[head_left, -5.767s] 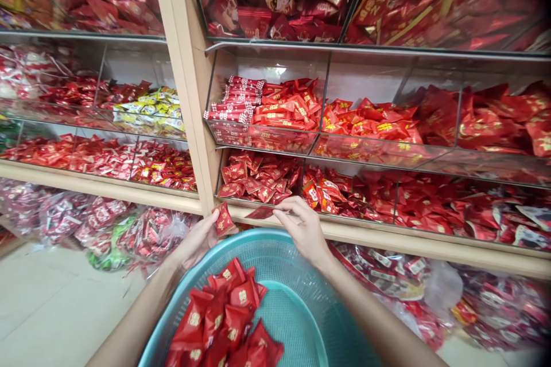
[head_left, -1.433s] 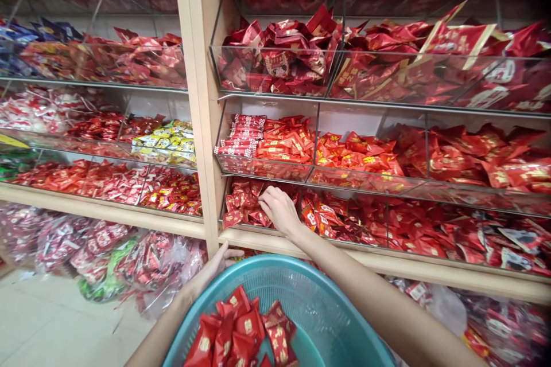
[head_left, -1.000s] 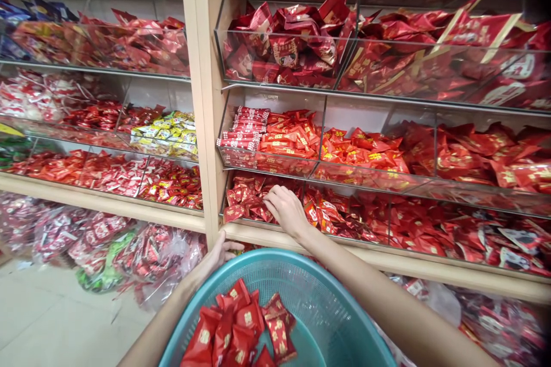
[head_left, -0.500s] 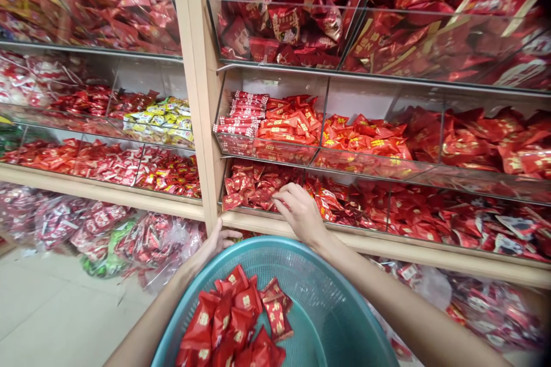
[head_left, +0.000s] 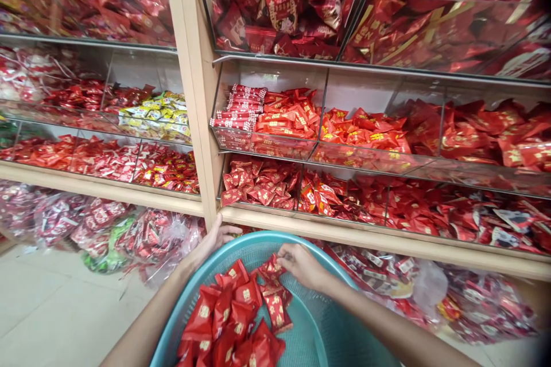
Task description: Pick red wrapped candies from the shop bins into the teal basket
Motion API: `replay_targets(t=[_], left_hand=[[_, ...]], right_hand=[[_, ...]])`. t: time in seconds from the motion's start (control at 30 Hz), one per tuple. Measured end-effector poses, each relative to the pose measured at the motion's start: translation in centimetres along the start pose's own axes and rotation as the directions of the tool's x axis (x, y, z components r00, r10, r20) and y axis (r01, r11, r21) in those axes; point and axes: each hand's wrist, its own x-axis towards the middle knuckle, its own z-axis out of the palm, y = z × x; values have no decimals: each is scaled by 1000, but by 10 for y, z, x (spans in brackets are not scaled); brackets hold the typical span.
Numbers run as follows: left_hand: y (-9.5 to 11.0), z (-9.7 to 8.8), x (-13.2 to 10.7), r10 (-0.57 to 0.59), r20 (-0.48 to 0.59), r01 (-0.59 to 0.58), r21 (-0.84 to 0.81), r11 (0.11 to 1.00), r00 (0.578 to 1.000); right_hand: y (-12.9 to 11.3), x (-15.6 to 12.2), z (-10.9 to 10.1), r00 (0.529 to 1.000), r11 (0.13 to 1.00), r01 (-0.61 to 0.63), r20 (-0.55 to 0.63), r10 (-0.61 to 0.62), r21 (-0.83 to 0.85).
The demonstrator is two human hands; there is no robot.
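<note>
Nearest to me, inside the teal basket (head_left: 262, 235), I see a heap of larger red packets (head_left: 230, 309), lying on the left part of the floor. Just to the right of this heap lies a small gold-patterned packet (head_left: 276, 311), its long axis running mostly away from me, with its near end leaning slightly to the right. Beyond it is the fingertip packet (head_left: 271, 268), in front and to the left of the right hand (head_left: 303, 265); its long axis I cannot tell. The right thumb and fingers are pinched together on its right corner, and this hand is clearly the nearer one. The left hand (head_left: 210, 245) is by the far left rim, with thumb and fingers apart, and I see no packet in it. Farther away, behind the wooden ledge (head_left: 318, 228), a low compartment holds similar patterned packets (head_left: 262, 186), ahead of both hands.
</note>
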Motion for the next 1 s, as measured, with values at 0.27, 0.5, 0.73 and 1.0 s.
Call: replay_targets(t=[0.27,0.5,0.73,1.0], left_hand=[[-2,-1,-5,32,25,-31,-60,998,999],[-2,1,-2,15,-26,-16,-36,999,1000],[-2,-1,-4,28,-26,-29,-26,999,999],[-3,-4,-2,21,-32,-23,-52,998,999]], right_hand=[[8,-4,17,974,970,-220,36,224,-100],[-57,30,-31,969,881,131,-129,-211,-454],[-82,95,-45,825,615,326,-102,-556,-718],[-71,110,-34,801,526,346,-48,-597,-777]])
